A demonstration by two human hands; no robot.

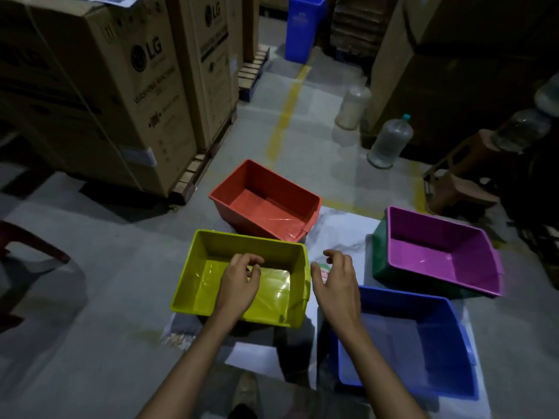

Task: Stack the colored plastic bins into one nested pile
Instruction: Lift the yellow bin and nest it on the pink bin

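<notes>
From the head view, the left hand [240, 278] hovers with curled, empty fingers over the yellow bin [208, 267]; the right hand [337, 278], loosely open, is just beside it. The red bin [242, 182] lies beyond both hands, the purple bin [423, 237] nested in a green one farther right, and the blue bin [423, 343] under the right forearm.

Dim light, brighter on the middle floor [302, 116]; glare in the yellow bin [211, 255]; dark, curved, soft corners.
</notes>
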